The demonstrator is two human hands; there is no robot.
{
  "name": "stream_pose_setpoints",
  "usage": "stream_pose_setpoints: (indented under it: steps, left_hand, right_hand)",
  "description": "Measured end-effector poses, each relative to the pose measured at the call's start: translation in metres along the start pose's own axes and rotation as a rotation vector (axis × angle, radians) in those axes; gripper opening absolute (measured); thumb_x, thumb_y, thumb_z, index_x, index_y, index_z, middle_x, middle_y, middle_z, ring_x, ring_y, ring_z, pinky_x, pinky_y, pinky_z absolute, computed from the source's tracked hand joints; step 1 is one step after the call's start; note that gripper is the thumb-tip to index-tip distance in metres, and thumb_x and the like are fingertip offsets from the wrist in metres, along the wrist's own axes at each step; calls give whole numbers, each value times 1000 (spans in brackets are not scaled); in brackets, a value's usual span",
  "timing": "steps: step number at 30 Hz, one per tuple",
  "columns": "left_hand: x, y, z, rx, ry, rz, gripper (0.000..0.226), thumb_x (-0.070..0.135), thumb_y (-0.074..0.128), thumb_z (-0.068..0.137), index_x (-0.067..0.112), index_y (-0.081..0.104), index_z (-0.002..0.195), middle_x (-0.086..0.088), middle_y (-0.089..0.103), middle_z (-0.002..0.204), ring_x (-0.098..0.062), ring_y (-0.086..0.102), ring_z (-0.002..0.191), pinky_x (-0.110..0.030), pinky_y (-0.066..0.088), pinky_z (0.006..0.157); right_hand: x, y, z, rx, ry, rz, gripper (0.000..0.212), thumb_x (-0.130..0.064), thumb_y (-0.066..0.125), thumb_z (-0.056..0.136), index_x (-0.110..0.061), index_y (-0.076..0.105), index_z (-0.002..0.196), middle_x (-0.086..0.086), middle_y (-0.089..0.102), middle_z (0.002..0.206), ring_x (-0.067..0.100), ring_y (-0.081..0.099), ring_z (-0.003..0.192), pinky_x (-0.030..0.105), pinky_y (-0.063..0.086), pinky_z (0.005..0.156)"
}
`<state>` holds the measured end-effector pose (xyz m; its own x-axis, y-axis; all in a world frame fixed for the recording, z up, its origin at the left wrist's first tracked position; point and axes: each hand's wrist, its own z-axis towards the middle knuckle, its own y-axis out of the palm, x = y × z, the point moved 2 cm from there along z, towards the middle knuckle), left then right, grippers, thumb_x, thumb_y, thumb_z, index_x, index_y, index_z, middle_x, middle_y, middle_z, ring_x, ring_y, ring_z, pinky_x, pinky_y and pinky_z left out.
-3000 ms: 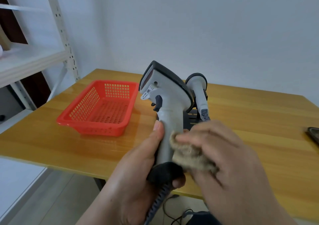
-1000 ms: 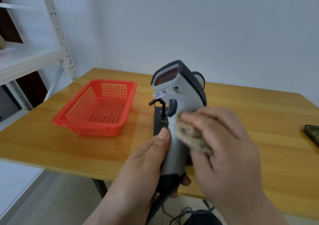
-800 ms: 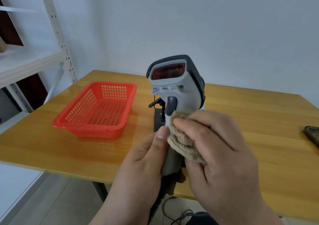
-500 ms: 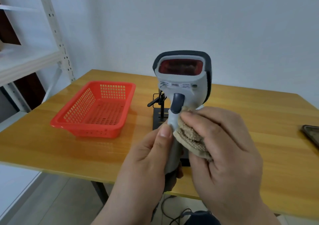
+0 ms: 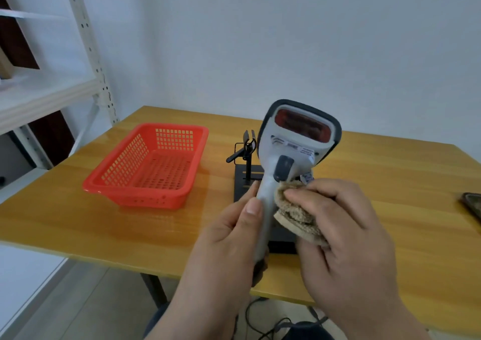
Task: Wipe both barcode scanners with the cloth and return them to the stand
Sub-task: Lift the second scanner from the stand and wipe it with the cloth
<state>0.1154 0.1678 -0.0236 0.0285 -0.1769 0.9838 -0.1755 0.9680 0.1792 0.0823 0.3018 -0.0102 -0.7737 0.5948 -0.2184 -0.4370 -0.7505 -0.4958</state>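
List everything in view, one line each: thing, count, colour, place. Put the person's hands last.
barcode scanner: one seen, grey with black rim and red window, held upright above the table's near edge
cloth: one, beige, pressed against the scanner's handle on its right side
stand: one, black, on the table behind the scanner, partly hidden
basket: one, red, on the table to the left
table: one, yellow wood
dark flat object: one, at the table's right edge, cut off by the frame
shelving: one unit, white, far left
cables: dark, on the floor under the table
left hand: grips the scanner's handle
right hand: holds the cloth
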Motion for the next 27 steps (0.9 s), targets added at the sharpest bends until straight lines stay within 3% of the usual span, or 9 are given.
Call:
stream_pose_setpoints:
  steps: [3,5,7,11,14,18,20,23,27]
  left_hand:
    - [-5,-2,1,60,-11,74,58,71,45,75,34,63,116,-1,65,64,-16,58,54,-35,41,53]
    - [-3,3,-1,14,40,114,57,71,41,78,40,60,121,-17,68,91,-27,68,75,-47,50,60]
    - [3,9,-4,-37,105,134,49,66,39,87,43,57,126,-15,53,120,-33,60,109,-59,51,86]
    - [4,4,-6,84,133,120,37,59,42,81,45,64,106,23,72,94,0,64,103,-12,49,76]
    - [4,-4,-5,118,136,193,51,66,37,76,47,61,117,18,70,96,-3,63,102,-15,45,74]
    - [4,3,-3,64,157,165,45,65,39,86,39,66,111,6,64,70,-12,59,63,-32,46,58]
    - [4,4,-3,72,163,165,44,65,42,84,37,67,108,8,68,72,-8,62,67,-29,47,61]
    - [0,-4,-2,141,120,173,40,69,47,73,43,62,100,12,73,84,-7,68,72,-35,55,64]
    - [-1,-4,-3,131,104,189,39,68,50,68,44,58,97,3,72,81,-16,67,65,-36,53,58]
  right_hand:
    - [-1,-8,1,80,69,-7,28,4,58,79,1,71,104,8,59,97,13,56,88,8,41,83]
    - [-10,-11,9,184,28,8,27,4,57,83,3,69,106,7,56,99,13,56,90,12,43,84]
    - [-15,-10,16,201,-32,3,28,6,58,83,4,68,109,11,58,101,21,59,94,23,47,85]
    - [1,0,7,52,37,-35,38,8,59,77,1,68,113,13,61,106,22,59,97,20,46,88]
    - [3,-2,-5,44,147,2,38,7,62,73,0,69,110,6,58,103,12,57,93,5,38,87]
    - [-15,0,2,167,65,76,29,3,62,82,2,67,110,7,54,108,12,57,99,15,44,90]
    - [-13,4,0,118,46,81,27,0,61,84,-1,69,110,8,54,110,18,59,102,22,46,91]
    - [-5,8,-8,37,124,91,29,2,62,78,-3,72,105,4,57,104,13,58,96,13,43,87]
    - [-15,1,-1,108,91,49,26,-2,62,82,-2,72,106,8,60,101,16,59,92,16,46,83]
